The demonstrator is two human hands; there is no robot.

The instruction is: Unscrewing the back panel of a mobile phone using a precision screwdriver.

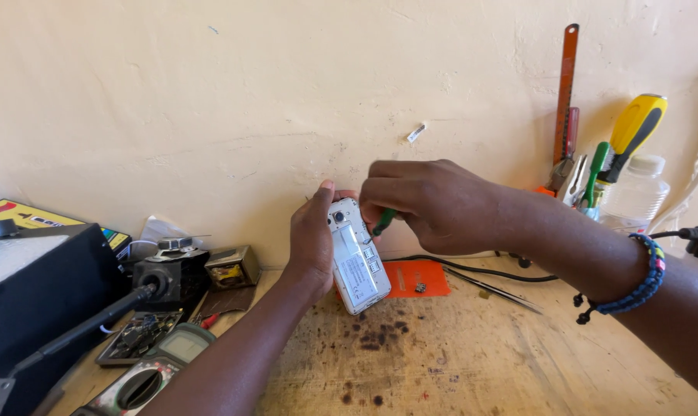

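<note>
Fingers (327, 202) gripping white phone (357, 258), white back label, green screwdriver (383, 223)

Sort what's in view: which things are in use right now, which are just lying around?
In use:
left hand holding the phone, back cover off
right hand holding the green screwdriver against the phone

Lying about:
tweezers
orange card
multimeter
black box
yellow-handled screwdriver
plastic bottle
saw
cable

phone back label (358, 272): white rectangle | yellow box (25, 215): far left, behind black case
</note>
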